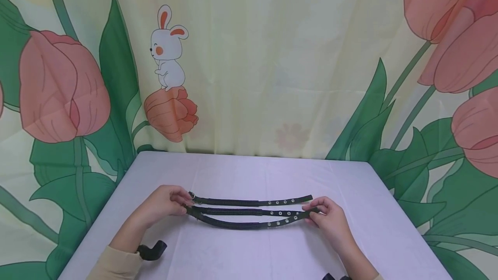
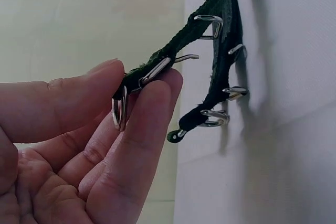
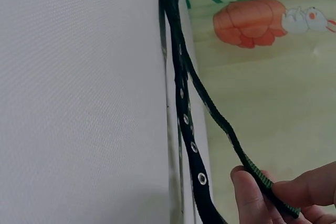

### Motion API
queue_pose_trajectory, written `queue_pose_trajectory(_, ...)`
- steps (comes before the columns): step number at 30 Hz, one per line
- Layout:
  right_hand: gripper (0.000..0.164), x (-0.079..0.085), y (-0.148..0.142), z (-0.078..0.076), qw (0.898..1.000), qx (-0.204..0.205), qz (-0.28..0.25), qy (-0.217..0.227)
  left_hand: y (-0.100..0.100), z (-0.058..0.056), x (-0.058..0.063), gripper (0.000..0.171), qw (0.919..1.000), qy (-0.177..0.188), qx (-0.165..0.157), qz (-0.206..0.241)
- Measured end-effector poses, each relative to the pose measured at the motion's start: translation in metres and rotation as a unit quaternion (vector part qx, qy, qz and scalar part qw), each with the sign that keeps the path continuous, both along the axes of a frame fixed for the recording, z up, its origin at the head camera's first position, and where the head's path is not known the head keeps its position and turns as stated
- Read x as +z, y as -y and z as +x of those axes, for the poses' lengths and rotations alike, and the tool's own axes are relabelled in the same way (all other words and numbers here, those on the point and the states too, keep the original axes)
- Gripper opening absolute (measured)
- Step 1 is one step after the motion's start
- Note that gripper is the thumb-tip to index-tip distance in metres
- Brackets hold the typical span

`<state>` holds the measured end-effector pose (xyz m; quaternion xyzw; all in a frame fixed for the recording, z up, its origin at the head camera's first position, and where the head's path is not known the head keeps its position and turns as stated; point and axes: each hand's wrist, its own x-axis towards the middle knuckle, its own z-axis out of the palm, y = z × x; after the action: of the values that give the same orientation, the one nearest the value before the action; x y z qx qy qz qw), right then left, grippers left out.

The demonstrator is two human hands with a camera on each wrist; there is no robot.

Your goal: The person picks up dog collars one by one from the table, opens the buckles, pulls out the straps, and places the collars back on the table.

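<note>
Three black collars with metal eyelets lie side by side across the white table. My left hand [image 1: 171, 202] pinches the buckle end of the nearest collar [image 1: 241, 226]. In the left wrist view, its metal buckle [image 2: 156, 72] and ring [image 2: 120, 108] show by the fingertips. The other end of this collar is between the thumb and fingers of my right hand [image 1: 328, 219], and its middle sags toward me. Just behind lies the middle collar [image 1: 233, 211]. Farthest back is the third collar [image 1: 233, 202], whose eyelet end points right, near my right fingertips.
A white cloth covers the table [image 1: 218, 258]. Behind its far edge hangs a curtain [image 1: 249, 64] printed with tulips and a rabbit. A black curved piece [image 1: 153, 250] sits at my left wrist, and part of another [image 1: 328, 276] shows at the bottom edge.
</note>
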<state>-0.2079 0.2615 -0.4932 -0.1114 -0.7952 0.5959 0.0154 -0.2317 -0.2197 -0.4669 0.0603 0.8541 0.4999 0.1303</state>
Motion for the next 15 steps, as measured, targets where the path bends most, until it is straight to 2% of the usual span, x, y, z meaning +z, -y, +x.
queue_pose_trajectory(3, 0.024, -0.0023, -0.0016, -0.0017, 1.000, 0.001, 0.003, 0.005, 0.0029, 0.0006, -0.0025, 0.030, 1.0000, 0.003, 0.003, 0.001)
queue_pose_trajectory(10, 0.026, -0.0045, -0.0052, -0.0031, 1.000, -0.001, 0.010, 0.015, 0.0099, 0.0032, -0.0051, 0.032, 0.9995, 0.004, -0.013, 0.029)
queue_pose_trajectory(15, 0.026, -0.0048, -0.0074, -0.0014, 1.000, 0.004, 0.013, 0.013, 0.0110, 0.0033, -0.0084, 0.031, 0.9998, 0.012, 0.002, 0.016)
